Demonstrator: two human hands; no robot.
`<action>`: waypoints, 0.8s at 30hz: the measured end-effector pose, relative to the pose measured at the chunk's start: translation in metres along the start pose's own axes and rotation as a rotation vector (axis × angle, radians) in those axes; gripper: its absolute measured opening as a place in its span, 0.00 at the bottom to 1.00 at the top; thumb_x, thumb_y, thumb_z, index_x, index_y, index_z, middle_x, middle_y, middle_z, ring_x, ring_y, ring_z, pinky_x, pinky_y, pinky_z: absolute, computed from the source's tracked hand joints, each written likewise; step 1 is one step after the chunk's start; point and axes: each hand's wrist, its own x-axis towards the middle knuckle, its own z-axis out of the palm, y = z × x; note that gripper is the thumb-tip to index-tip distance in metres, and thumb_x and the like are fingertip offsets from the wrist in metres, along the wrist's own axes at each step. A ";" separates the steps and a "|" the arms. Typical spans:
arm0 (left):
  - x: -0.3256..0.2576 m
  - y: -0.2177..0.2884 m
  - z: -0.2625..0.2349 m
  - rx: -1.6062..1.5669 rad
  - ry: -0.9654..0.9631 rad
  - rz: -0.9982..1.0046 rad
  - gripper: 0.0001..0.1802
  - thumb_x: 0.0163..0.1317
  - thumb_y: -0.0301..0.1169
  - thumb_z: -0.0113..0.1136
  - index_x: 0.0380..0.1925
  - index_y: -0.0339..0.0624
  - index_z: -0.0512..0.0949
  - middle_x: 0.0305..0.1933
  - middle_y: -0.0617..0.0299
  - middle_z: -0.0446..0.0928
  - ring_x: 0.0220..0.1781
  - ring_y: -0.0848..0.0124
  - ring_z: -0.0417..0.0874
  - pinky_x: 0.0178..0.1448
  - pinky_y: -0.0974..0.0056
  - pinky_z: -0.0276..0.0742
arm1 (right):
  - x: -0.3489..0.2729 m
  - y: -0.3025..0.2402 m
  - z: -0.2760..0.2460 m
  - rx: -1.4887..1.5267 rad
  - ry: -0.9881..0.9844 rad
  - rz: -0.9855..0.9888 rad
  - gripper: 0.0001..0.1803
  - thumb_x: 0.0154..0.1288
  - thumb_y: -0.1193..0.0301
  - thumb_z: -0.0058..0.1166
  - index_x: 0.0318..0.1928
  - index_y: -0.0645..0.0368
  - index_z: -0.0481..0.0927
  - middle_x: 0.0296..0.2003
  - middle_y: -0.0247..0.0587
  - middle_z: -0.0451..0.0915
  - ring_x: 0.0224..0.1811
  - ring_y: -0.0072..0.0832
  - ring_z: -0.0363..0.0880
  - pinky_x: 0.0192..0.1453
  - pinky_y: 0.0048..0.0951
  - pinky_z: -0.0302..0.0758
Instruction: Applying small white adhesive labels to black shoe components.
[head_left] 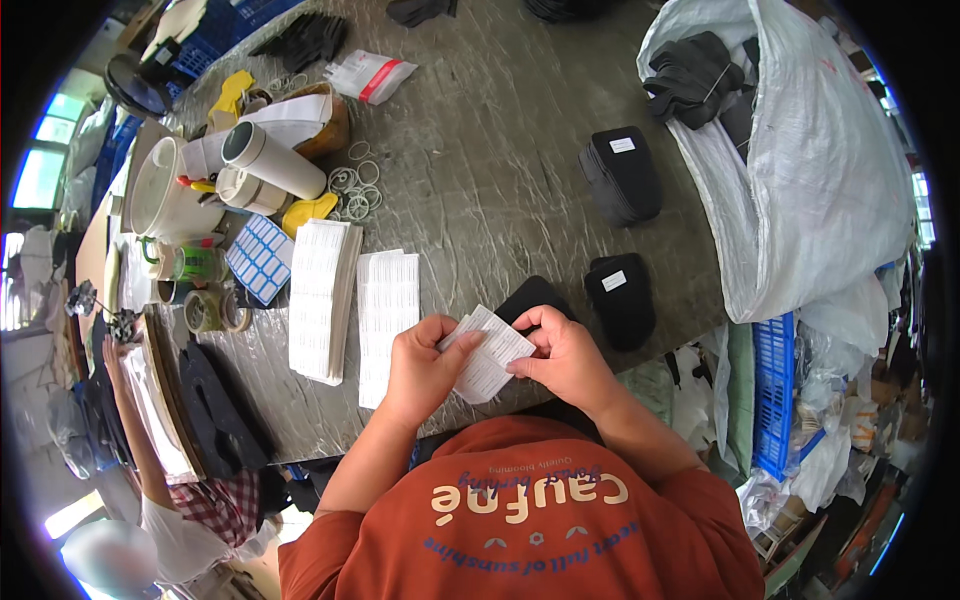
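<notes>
In front of my chest, both hands hold a small white printed label sheet [488,362], tilted over the table's near edge. My left hand [420,362] pinches its left side between thumb and fingers. At its right edge, the thumb and fingers of my right hand [568,358] are closed on the paper. Just beyond lies a black, rounded flat piece [537,296], partly hidden by the sheet and my right hand. To the right sit two stacks of similar black pieces [640,180] [630,325], each topped with a small white label. Left of my hands lie a thick stack of white label sheets [322,300] and a thinner stack [388,300].
A large white woven sack [810,190] with bundled black pieces stands at the right. Tape rolls [203,311], a white tumbler [273,160], pale rubber bands [355,192] and a blue-bordered sticker sheet [259,259] crowd the left. Another person's arm [133,420] reaches in at far left.
</notes>
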 end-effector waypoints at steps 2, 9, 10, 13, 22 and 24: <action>-0.004 -0.002 0.004 -0.033 0.035 0.001 0.07 0.59 0.26 0.66 0.28 0.34 0.78 0.24 0.69 0.76 0.26 0.84 0.72 0.29 0.74 0.69 | 0.000 0.002 -0.002 0.005 -0.033 0.071 0.08 0.60 0.79 0.61 0.38 0.66 0.75 0.31 0.39 0.83 0.33 0.19 0.79 0.38 0.23 0.76; -0.005 -0.032 -0.006 0.122 0.067 0.020 0.06 0.62 0.25 0.61 0.31 0.32 0.77 0.29 0.61 0.80 0.27 0.76 0.76 0.31 0.67 0.73 | 0.007 0.006 -0.008 -0.315 0.264 -0.497 0.05 0.62 0.81 0.57 0.35 0.63 0.74 0.35 0.41 0.77 0.29 0.24 0.75 0.35 0.23 0.72; -0.007 -0.032 -0.006 0.115 0.071 0.015 0.06 0.62 0.25 0.61 0.31 0.32 0.77 0.29 0.61 0.80 0.27 0.76 0.76 0.31 0.67 0.73 | 0.010 0.006 -0.017 -0.336 0.340 -0.490 0.04 0.62 0.81 0.57 0.34 0.64 0.74 0.32 0.39 0.76 0.28 0.23 0.73 0.34 0.23 0.71; -0.014 -0.016 0.002 0.432 -0.306 0.526 0.05 0.59 0.24 0.61 0.30 0.33 0.76 0.42 0.50 0.81 0.41 0.61 0.82 0.44 0.58 0.78 | 0.016 0.002 -0.032 -0.359 0.289 -0.193 0.04 0.63 0.79 0.57 0.33 0.66 0.76 0.24 0.38 0.77 0.26 0.21 0.74 0.33 0.24 0.72; -0.010 -0.021 0.023 0.576 -0.328 0.782 0.09 0.55 0.27 0.60 0.26 0.32 0.73 0.56 0.42 0.75 0.63 0.48 0.72 0.68 0.50 0.68 | 0.025 0.015 -0.024 -0.403 0.268 -0.160 0.03 0.61 0.79 0.59 0.32 0.66 0.78 0.24 0.41 0.80 0.25 0.22 0.77 0.32 0.25 0.74; -0.010 -0.022 0.024 0.563 -0.325 0.784 0.08 0.55 0.27 0.58 0.25 0.31 0.73 0.56 0.42 0.75 0.63 0.48 0.73 0.68 0.50 0.68 | 0.027 0.017 -0.025 -0.398 0.271 -0.161 0.03 0.60 0.79 0.59 0.32 0.66 0.79 0.24 0.40 0.80 0.25 0.23 0.77 0.32 0.25 0.74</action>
